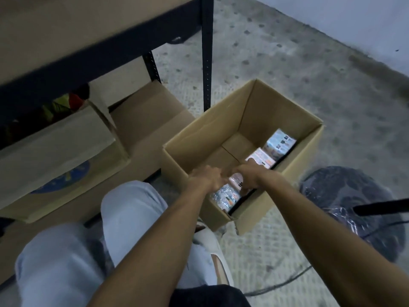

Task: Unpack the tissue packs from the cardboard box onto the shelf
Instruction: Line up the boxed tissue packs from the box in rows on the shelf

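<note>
Looks like a stockroom or storage corner: bare speckled concrete floor (287, 74), dark metal upright (207, 52) punched with holes, plain board shelf (77, 29), open cardboard box (276, 103) of wrapped tissue packs (280, 144) on the floor, more cartons (55, 147) stowed beneath.

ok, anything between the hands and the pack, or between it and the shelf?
Nothing blocks the grasp: the left hand and right hand grip the nearest tissue pack inside the open cardboard box. Toward the shelf, the pack must rise over the box's wall on that side and pass the black upright.
</note>
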`<state>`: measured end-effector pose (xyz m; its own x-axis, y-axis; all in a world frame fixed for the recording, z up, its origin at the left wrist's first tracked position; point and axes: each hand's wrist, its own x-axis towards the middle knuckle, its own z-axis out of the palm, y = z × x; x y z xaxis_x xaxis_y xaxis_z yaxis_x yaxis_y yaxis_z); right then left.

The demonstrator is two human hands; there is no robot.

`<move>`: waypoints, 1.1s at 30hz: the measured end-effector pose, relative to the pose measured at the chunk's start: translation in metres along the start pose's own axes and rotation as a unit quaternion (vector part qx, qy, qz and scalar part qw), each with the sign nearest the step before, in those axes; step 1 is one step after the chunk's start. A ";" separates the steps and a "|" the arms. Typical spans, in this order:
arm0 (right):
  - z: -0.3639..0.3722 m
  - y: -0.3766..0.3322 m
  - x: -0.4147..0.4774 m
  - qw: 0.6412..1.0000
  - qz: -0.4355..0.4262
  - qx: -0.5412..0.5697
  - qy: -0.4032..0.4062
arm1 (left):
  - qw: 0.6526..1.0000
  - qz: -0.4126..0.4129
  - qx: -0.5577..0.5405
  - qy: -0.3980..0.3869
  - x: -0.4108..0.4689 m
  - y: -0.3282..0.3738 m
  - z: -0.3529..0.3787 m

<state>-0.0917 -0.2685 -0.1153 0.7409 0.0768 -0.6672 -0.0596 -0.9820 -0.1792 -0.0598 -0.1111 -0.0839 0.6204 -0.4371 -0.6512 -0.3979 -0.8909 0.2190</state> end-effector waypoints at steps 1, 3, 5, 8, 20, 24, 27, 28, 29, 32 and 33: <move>0.000 0.001 0.002 1.000 -0.002 -0.012 -0.004 | 1.000 -0.002 0.003 -0.019 0.004 0.001 0.002; 0.002 0.003 0.005 1.000 0.000 -0.028 -0.008 | 0.998 -0.007 0.014 -0.056 0.014 0.001 0.008; 0.004 0.004 0.007 0.998 -0.003 -0.063 -0.007 | 0.995 -0.019 0.016 -0.098 0.025 0.002 0.015; 0.008 0.004 0.011 0.989 -0.020 -0.150 0.005 | 0.987 -0.038 -0.013 -0.158 0.040 0.000 0.023; -0.007 0.024 0.024 0.987 -0.040 -0.123 0.098 | 0.956 -0.024 -0.248 -0.157 0.062 0.002 0.032; -0.005 0.031 0.039 0.993 -0.027 -0.103 0.047 | 0.928 -0.068 -0.310 -0.197 0.062 -0.001 0.024; 0.001 0.034 0.042 0.993 -0.032 -0.115 0.025 | 0.898 -0.093 -0.359 -0.237 0.062 0.004 0.024; 0.002 0.035 0.043 0.992 -0.034 -0.122 0.019 | 0.890 -0.098 -0.376 -0.239 0.061 0.007 0.023; 0.003 0.035 0.043 0.991 -0.035 -0.128 0.014 | 0.886 -0.105 -0.385 -0.236 0.061 0.009 0.021; 0.002 0.035 0.047 0.990 -0.028 -0.141 0.008 | 0.906 -0.100 -0.376 -0.166 0.065 0.006 0.020; 0.002 0.035 0.049 0.989 -0.027 -0.146 0.010 | 0.916 -0.108 -0.366 -0.128 0.067 0.004 0.022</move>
<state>-0.0589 -0.2989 -0.1553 0.7514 0.1303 -0.6469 0.1747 -0.9846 0.0046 -0.0346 -0.1408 -0.1421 0.4150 -0.2815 -0.8652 0.3320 -0.8385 0.4321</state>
